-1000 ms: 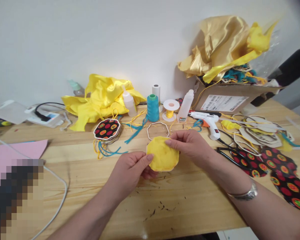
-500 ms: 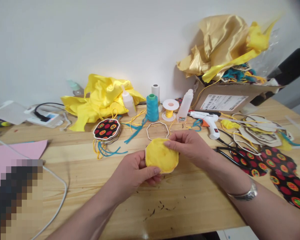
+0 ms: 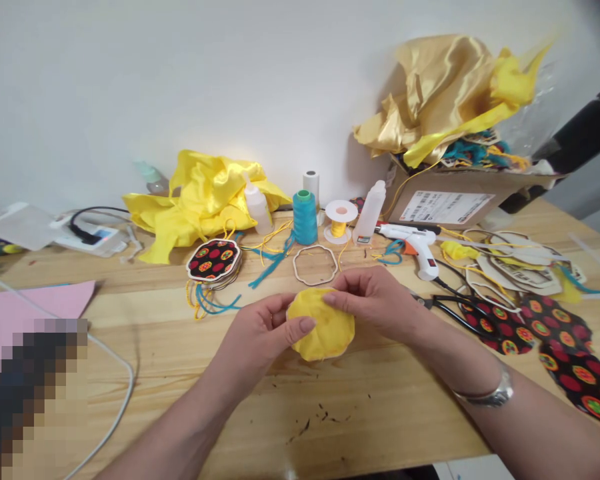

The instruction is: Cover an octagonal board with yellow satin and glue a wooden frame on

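Between my hands is a yellow fabric-covered piece (image 3: 325,333), roughly round with a pale edge along its lower side, held above the wooden table. My left hand (image 3: 267,330) grips its left side, thumb lying on the yellow cloth. At the upper right edge my right hand (image 3: 367,297) pinches it, thumb on top and fingers behind. What lies under the cloth is hidden. Just beyond it a thin scalloped frame (image 3: 295,265) rests on the table. A stack of patterned, scalloped pieces (image 3: 213,259) with blue and yellow cords lies to the left.
Along the wall stand a blue thread cone (image 3: 305,219), a yellow cord spool (image 3: 339,228) and squeeze bottles (image 3: 371,212). On the right are a white glue gun (image 3: 420,243), black-handled scissors (image 3: 463,313) and patterned cloth pieces (image 3: 580,380). A cardboard box (image 3: 480,207) holds satin cloth.
The yellow piece has come slightly lower and turned a little. My left thumb has moved up its left side, and my right hand has shifted slightly left and down.
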Available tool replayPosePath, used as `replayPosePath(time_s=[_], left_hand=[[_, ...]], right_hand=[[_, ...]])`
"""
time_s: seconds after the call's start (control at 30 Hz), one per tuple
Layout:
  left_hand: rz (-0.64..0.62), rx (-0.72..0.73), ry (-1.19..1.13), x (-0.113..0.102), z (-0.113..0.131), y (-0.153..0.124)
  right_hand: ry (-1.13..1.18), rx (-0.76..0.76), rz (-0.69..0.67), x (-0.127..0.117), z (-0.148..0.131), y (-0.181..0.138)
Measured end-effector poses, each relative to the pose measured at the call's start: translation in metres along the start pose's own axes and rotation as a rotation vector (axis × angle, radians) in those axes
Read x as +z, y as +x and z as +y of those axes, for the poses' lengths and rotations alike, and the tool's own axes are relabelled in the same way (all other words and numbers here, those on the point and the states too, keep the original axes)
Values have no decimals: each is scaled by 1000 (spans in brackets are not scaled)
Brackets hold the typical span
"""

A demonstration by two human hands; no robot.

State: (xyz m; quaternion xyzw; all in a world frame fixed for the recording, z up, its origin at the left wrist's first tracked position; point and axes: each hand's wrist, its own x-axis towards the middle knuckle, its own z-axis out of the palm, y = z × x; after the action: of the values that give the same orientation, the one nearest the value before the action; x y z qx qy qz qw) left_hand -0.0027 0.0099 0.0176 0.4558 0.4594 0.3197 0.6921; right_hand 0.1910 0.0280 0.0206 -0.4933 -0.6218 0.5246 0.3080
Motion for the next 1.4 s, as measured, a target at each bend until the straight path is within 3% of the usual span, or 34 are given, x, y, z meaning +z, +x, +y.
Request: replayPosePath(time_s=[0.23,0.57,0.83,1.1,1.4], left_hand=[[96,-50,119,3,3,-3],[93,-6,90,0,1,-2],[140,89,246,0,3,-4],[76,78,105,0,0,-2],[153,118,277,3,4,-5]], right_hand=[[-32,-65,-71,5,1,-2],[-43,-65,-78,5,0,-4],[-76,-69,-85,7,2,-4],[-71,-53,-60,8,2,-3],[-110,-69,-104,9,1,-3]])
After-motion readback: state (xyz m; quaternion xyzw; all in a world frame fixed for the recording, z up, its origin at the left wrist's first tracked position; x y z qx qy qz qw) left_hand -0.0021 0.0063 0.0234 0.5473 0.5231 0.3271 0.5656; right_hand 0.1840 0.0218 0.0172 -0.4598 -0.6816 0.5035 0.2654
